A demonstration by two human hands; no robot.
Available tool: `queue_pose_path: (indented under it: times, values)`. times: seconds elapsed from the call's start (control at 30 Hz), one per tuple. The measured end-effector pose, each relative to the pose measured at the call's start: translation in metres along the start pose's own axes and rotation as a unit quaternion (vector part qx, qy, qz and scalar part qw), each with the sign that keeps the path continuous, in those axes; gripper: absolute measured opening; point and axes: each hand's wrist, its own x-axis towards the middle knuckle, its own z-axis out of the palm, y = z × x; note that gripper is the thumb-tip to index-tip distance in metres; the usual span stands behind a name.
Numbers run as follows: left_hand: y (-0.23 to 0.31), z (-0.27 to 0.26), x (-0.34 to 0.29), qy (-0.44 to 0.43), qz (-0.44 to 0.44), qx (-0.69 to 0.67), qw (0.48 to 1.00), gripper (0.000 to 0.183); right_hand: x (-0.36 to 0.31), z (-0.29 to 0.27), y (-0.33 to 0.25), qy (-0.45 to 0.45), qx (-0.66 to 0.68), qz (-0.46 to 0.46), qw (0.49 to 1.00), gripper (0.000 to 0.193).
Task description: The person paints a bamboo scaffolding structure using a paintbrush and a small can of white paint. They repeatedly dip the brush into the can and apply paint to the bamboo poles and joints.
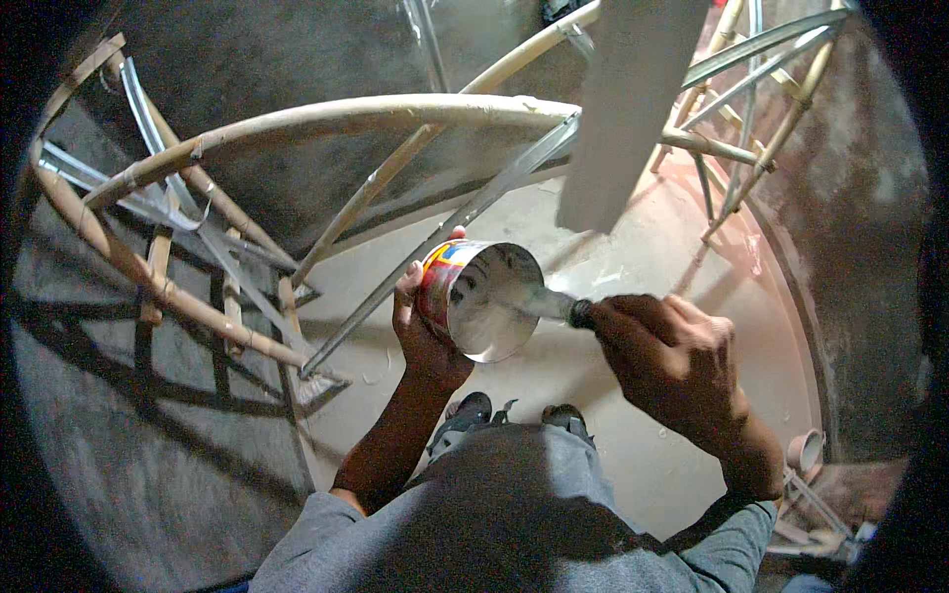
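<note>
My left hand cups a round red-labelled metal tin, right hand clenches a pale, dark-necked tool at its mouth, so overtilting could get messy.

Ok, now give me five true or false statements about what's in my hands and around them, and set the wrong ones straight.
1. The left grip holds a round tin. True.
2. The tin is plain green on the outside. False: it is red, yellow and blue there.
3. The right grip holds a tool whose pale end reaches the tin's open mouth. True.
4. Both feet are bare. False: dark footwear can be seen on them.
5. A curved pole frame with metal struts shows to the left of the tin. True.
</note>
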Motion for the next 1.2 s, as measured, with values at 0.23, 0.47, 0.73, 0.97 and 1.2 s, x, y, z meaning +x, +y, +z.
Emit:
queue_pose_path:
  times: [0.23, 0.47, 0.73, 0.97, 1.2]
  values:
    - [-0.057, 0.036, -0.022, 0.039, 0.122, 0.107, 0.986, 0.055, -0.048, 0.032, 0.047, 0.005, 0.098, 0.002, 0.995, 0.030]
    - [-0.082, 0.036, -0.049, 0.097, 0.201, 0.136, 0.965, 0.037, -0.076, 0.036, 0.036, -0.061, 0.263, 0.032, 0.962, 0.028]
    - [-0.076, 0.032, -0.060, 0.205, 0.196, 0.156, 0.946, 0.057, -0.074, 0.026, 0.020, -0.125, 0.380, 0.066, 0.914, 0.021]
    - [-0.062, 0.015, -0.078, 0.154, 0.139, 0.112, 0.972, 0.056, -0.038, 0.003, 0.016, -0.328, 0.475, 0.227, 0.784, 0.028]
    - [-0.053, 0.000, -0.087, 0.174, 0.168, 0.136, 0.961, 0.053, -0.023, -0.003, 0.015, -0.374, 0.593, 0.256, 0.666, 0.026]
